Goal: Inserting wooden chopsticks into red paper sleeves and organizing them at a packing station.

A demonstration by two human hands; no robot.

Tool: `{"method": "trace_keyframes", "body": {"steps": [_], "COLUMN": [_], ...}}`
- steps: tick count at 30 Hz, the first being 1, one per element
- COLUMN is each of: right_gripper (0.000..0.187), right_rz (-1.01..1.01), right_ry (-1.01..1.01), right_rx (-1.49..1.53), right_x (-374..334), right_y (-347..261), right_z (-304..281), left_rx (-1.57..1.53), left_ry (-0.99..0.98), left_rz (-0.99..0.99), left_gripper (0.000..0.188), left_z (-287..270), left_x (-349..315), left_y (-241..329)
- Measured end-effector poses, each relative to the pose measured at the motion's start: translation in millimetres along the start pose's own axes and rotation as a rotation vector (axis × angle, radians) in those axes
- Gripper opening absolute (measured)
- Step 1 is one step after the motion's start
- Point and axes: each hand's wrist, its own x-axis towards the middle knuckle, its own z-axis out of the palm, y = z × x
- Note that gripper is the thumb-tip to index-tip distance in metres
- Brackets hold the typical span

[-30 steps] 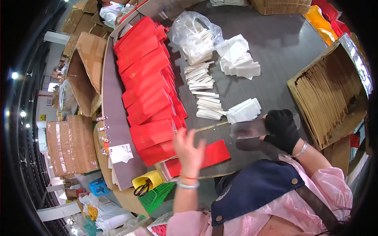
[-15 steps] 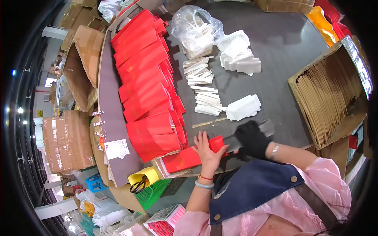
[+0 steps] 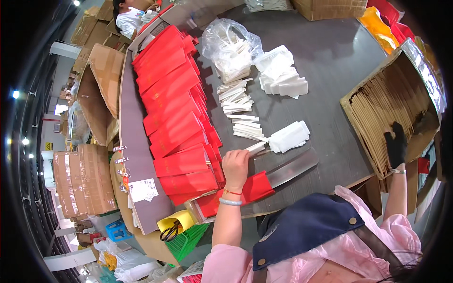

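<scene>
My left hand [image 3: 235, 166] is closed, its fingertips pinching the end of a narrow white packet [image 3: 256, 148] beside the row of similar white packets [image 3: 247, 128]. Below it, a flat red paper bag [image 3: 257, 187] lies along the near table edge, partly covered by my left forearm. A grey metal plate [image 3: 295, 168] sticks out of the bag's right end. My right hand [image 3: 397, 145], in a black glove, is at the open cardboard box [image 3: 353, 100] on the right. Its fingers are spread at the upright brown cardboard sheets [image 3: 384, 122], and it holds nothing that I can see.
Overlapping red bags [image 3: 174, 113] line the left side of the table. A clear plastic bag of white packets [image 3: 232, 47] and white paper packets [image 3: 283, 78] lie farther back. A yellow holder with scissors [image 3: 171, 230] hangs at the near left. Another person [image 3: 130, 19] is at the far left.
My right hand has left the metal plate and moved right to the cardboard box. My left hand has lifted off the red bag and moved up to the white packets, closing on one.
</scene>
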Motion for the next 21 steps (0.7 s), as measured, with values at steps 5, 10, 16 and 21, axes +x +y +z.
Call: {"method": "trace_keyframes", "body": {"steps": [5, 10, 16, 21], "right_gripper": [0.035, 0.032, 0.033, 0.03], "right_rz": [0.052, 0.089, 0.036, 0.026], "right_ry": [-0.194, -0.189, -0.156, 0.069], "right_rx": [-0.284, -0.122, -0.312, -0.351], "right_x": [0, 3, -4, -10], "right_y": [34, 39, 36, 60], "right_z": [-6, 1, 5, 15], "left_rx": [-0.151, -0.502, -0.335, -0.287], "left_ry": [-0.047, -0.078, -0.015, -0.094], "left_rz": [-0.156, -0.539, -0.281, -0.091], "left_gripper": [0.01, 0.015, 0.018, 0.028], "left_z": [-12, -22, -19, 33], "left_x": [2, 11, 25, 34], "left_y": [7, 16, 48, 83]}}
